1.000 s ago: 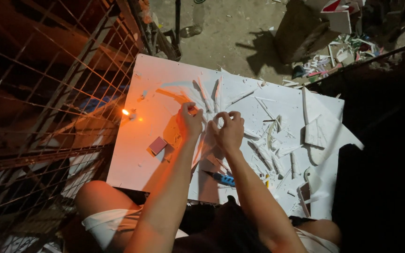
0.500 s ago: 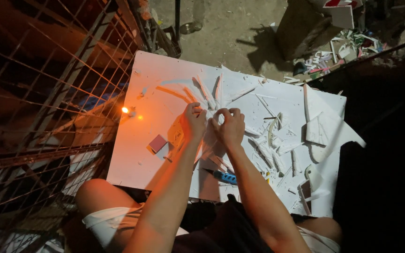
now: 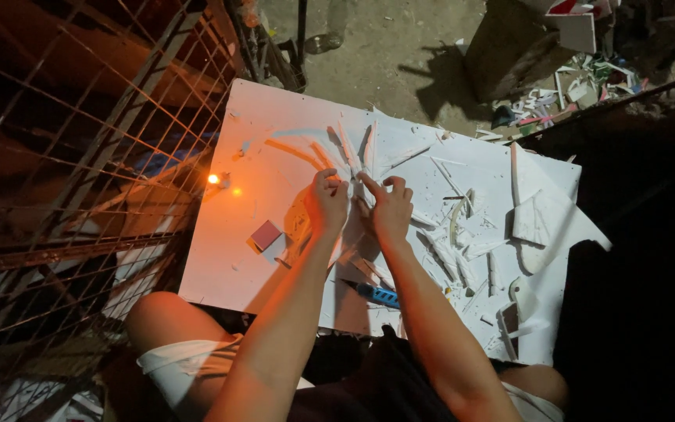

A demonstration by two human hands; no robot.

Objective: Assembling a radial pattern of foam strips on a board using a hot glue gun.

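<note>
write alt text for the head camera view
Seen from above, a person's left hand and right hand press white curved strips onto a white board. A small flame burns at its left edge.

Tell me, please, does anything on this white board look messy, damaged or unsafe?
Yes. A small lit flame burns on the white board near its left edge, close to the cut white strips and scraps littering the right half. A blue utility knife lies loose by the near edge.

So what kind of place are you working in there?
Likely a makeshift outdoor craft spot at night: a white board over the lap, lit by a small candle, bare dirt ground and a wire fence alongside.
</note>
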